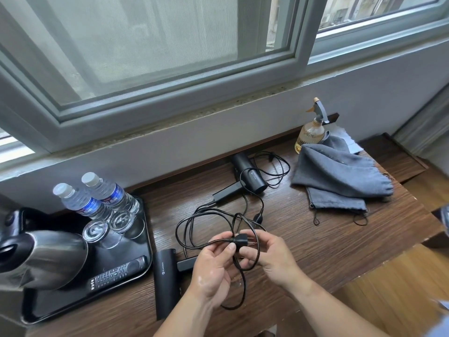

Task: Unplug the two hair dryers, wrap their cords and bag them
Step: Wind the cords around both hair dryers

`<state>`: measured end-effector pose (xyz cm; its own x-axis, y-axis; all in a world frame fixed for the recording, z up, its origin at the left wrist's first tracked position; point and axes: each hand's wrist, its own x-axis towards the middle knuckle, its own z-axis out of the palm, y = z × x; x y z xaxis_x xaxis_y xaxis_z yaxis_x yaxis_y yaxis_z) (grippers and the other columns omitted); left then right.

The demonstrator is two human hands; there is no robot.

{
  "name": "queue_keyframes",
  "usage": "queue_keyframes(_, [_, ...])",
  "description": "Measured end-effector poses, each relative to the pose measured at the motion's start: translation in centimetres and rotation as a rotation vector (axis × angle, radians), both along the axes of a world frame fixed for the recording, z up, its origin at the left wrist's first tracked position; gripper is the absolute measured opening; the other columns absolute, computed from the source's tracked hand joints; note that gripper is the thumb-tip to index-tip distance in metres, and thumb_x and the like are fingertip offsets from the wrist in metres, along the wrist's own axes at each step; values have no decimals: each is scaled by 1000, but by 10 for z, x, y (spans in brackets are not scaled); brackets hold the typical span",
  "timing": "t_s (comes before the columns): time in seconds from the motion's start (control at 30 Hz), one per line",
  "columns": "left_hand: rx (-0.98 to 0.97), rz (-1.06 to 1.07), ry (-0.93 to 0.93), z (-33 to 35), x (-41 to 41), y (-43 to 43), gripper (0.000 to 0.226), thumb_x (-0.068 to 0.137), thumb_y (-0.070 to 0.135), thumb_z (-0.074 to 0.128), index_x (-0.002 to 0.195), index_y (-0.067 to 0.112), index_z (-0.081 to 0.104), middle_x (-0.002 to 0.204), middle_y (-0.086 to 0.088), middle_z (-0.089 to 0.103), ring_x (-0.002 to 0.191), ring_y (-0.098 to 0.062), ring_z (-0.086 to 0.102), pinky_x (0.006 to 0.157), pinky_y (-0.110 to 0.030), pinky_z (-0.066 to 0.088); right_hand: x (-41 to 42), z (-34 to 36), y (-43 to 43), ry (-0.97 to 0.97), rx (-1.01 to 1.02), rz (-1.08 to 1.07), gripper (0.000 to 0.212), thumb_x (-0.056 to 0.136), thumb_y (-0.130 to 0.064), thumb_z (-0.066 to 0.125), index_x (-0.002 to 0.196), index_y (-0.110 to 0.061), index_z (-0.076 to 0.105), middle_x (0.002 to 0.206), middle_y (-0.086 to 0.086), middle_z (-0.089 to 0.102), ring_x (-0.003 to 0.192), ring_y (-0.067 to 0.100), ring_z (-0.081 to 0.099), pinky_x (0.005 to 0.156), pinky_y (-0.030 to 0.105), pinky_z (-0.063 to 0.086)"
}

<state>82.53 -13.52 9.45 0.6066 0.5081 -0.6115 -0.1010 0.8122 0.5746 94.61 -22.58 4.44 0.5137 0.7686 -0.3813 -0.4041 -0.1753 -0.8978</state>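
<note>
Pinching the cord (194,220) just behind its plug (240,240), the left hand (213,268) has thumb and forefinger closed on it, the other fingers loosely curled beneath. The right hand (272,256) sits just beside it, fingers curled round a loop of the same cord, fingertips near the plug's prongs. The plug lies level between the two hands, above the table (315,251).

From the hands the cord spreads in loose loops back and left over the table, and another loop hangs below the left hand. I cannot tell which dryer it belongs to.

The near dryer (165,280) lies flat just left of the left wrist, beside the tray (148,239). The far dryer (251,177) lies well beyond the hands against the wall, with more cord coiled behind it. Two grey bags (340,173) lie in a heap to the right of it, well apart from the hands, with a spray bottle (309,137) behind them.

The tray carries a kettle (41,259), two water bottles (80,203), two glasses (96,231) and a remote (116,271).
</note>
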Motion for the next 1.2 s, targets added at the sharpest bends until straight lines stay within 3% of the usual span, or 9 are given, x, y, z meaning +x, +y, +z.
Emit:
queue_keyframes(0.1, [-29,14,-9,-2,-2,3,34,93,-8,53,123,8,56,98,-15,74,75,-26,71,59,-34,61,1,0,-2,-12,-1,4,50,68,-21,90,114,-13,70,102,12,76,92,21,70,75,39,56])
queue_keyframes(0.17, [-51,42,-10,-5,-4,7,37,92,-8,54,125,9,57,104,-14,74,77,-25,71,60,-34,62,4,0,-7,7,-14,17,58,66,-31,91,116,-16,69,105,12,76,96,21,71,74,37,56])
queue_keyframes(0.27, [-68,58,-8,-8,-7,12,44,85,-7,60,125,10,60,116,-15,71,82,-25,69,62,-35,62,13,-5,-20,27,-9,-1,41,76,-14,85,114,-20,71,108,10,75,92,18,71,68,28,57])
queue_keyframes(0.43, [-84,50,-38,-13,-11,15,57,75,-11,61,127,12,62,122,-12,71,86,-27,65,65,-35,62,32,-11,-39,63,5,-19,88,41,-48,99,118,-15,70,109,15,73,93,25,69,70,29,59])
queue_keyframes(0.57, [-105,66,-60,-16,-14,23,60,74,-13,59,128,12,62,124,-12,69,84,-25,64,62,-32,61,46,-13,-49,65,16,-42,95,39,-48,100,120,-10,68,104,12,73,91,23,70,70,30,59])
queue_keyframes(0.73, [-90,29,-13,-19,-21,35,56,75,-7,61,126,16,62,120,-7,72,87,-26,65,84,-44,51,66,-15,-61,85,38,-117,94,36,-45,101,116,-9,68,99,12,72,87,21,70,66,29,59])
queue_keyframes(0.9, [-67,15,46,-24,-31,46,52,81,-3,60,130,14,58,115,-7,74,73,-19,70,61,-32,54,86,-17,-71,79,40,-176,91,35,-44,101,114,-10,69,99,10,71,87,19,70,67,29,59])
queue_keyframes(1.13, [-56,60,49,-40,-38,59,60,74,-3,65,131,12,57,116,-10,68,72,-17,56,50,-24,50,99,-16,-81,47,0,-210,103,31,-44,102,119,-5,64,95,11,72,84,19,72,68,27,60])
queue_keyframes(1.2, [-73,53,15,-43,-39,64,65,65,4,81,125,15,60,105,-6,67,70,-15,54,51,-24,49,100,-16,-83,39,-19,-214,104,31,-43,102,119,-5,63,96,11,73,85,21,73,68,27,60])
